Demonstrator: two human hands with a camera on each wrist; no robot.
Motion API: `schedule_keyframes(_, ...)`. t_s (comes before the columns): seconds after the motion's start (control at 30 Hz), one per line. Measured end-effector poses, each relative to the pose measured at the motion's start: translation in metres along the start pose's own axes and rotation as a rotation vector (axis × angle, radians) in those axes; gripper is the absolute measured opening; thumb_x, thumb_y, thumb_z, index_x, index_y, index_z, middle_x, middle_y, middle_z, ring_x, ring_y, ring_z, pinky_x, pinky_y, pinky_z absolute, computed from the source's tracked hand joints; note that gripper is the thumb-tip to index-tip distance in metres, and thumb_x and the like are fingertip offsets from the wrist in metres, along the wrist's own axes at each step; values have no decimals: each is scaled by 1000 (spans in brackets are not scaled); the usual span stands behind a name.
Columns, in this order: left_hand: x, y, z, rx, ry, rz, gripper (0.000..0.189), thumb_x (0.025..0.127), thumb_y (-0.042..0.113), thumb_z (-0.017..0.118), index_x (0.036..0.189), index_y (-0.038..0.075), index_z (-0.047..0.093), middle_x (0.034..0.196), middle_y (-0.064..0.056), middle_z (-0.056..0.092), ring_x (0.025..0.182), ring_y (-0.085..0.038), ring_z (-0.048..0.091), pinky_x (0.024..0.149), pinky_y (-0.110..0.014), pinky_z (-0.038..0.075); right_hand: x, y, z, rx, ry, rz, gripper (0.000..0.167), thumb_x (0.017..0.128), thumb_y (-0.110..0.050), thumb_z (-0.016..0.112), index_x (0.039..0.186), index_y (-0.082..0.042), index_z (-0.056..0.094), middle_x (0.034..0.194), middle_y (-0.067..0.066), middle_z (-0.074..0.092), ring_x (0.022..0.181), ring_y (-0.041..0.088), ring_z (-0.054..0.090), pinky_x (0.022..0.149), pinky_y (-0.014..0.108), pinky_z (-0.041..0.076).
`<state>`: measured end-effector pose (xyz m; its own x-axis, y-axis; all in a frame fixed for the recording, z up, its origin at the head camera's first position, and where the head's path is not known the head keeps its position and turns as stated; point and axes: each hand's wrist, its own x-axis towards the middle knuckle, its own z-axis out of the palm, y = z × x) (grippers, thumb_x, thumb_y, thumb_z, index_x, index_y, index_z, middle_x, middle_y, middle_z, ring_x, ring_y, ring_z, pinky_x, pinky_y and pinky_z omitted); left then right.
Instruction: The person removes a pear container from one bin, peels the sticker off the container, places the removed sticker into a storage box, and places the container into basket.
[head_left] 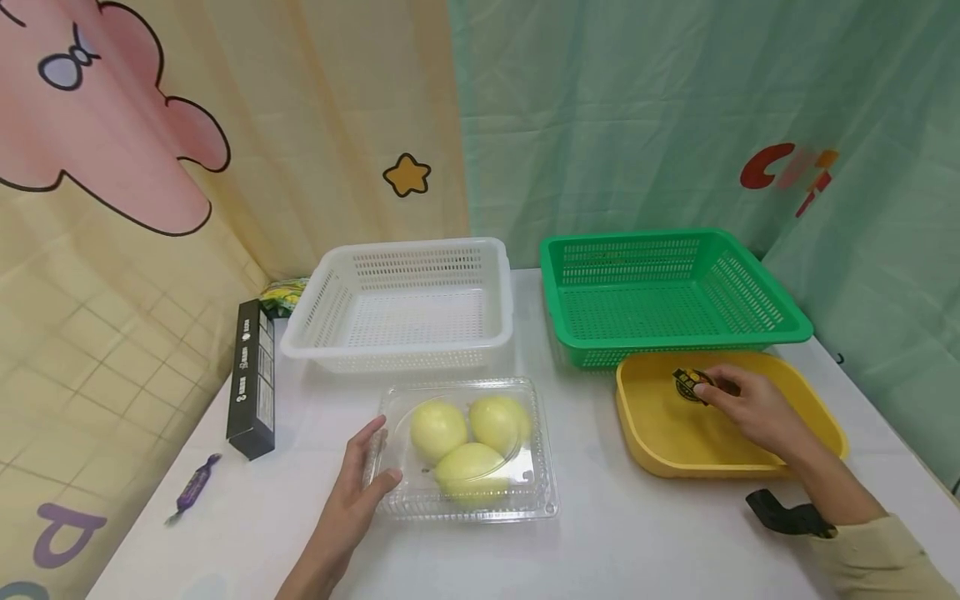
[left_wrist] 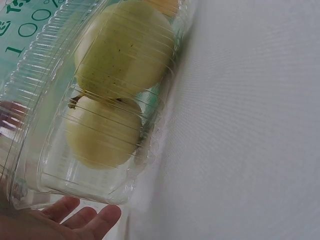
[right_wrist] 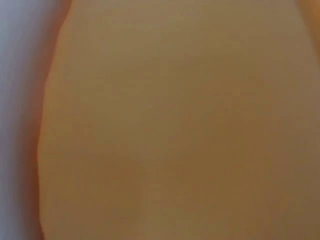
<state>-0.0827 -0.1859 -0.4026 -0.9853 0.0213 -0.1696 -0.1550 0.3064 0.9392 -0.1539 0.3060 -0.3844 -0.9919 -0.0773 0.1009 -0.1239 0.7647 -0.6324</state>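
Note:
A clear plastic clamshell box (head_left: 536, 492) with three pale yellow-green fruits (head_left: 471, 473) inside sits on the table in the head view. My left hand (head_left: 356, 483) is at its left side, thumb and fingers spread along the edge. In the left wrist view, the fingers (left_wrist: 102, 220) look fairly straight beside the box's corner. My right hand (head_left: 757, 408) reaches over the yellow tray (head_left: 637, 442) and pinches a small black-and-yellow packet (head_left: 690, 387) between thumb and fingers. The right wrist view is a blurred close-up that hides that hand.
Behind stand a white basket (head_left: 397, 346) and a green basket (head_left: 675, 340). To the left lie a long black box (head_left: 243, 383), a purple-wrapped candy (head_left: 195, 487) and a yellow-green packet (head_left: 283, 293). A black strap (head_left: 783, 515) is by the right wrist. Curtains hang around the table.

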Motion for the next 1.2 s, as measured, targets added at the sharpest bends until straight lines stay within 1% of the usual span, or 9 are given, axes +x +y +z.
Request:
schedule_keyframes(0.17,0,0,0,5,1,2,64,92,21,54,146,32,21,161,-8,4,147,-38,-4,111,-67,1,1,9,-4,-30,-34,32,34,95,-31,54,104,2,60,89,9,59,69,2,43,55,20,39)
schedule_keyframes(0.33,0,0,0,1,0,0,64,92,21,54,146,31,21,161,-8,3,147,-37,-5,111,-67,0,1,15,-4,-27,-81,36,30,94,-27,57,100,1,61,87,7,59,67,3,42,54,21,37)
schedule_keyframes(0.6,0,0,0,-4,-2,2,64,93,21,54,146,30,21,161,-8,2,147,-37,-6,111,-67,0,3,20,-3,-18,-160,21,25,93,-25,59,94,-1,62,80,5,53,64,3,40,52,23,34)
schedule_keyframes(0.8,0,0,0,4,-1,2,64,92,20,54,146,29,21,161,-8,2,147,-38,-6,111,-68,0,4,22,-1,-31,-201,2,20,92,-22,60,92,-2,64,81,4,55,66,2,41,53,22,35)
schedule_keyframes(1.03,0,0,1,-1,2,7,64,92,18,54,146,30,21,161,-8,4,147,-37,-5,111,-68,1,3,21,2,-57,-221,0,17,92,-21,60,91,-4,64,80,2,55,66,2,41,54,21,35)
schedule_keyframes(1.2,0,0,0,-7,-1,10,64,92,17,54,146,29,21,161,-8,4,147,-38,-5,111,-68,0,3,22,4,-69,-230,-17,16,92,-20,60,90,-4,64,77,0,54,64,1,41,54,20,34)
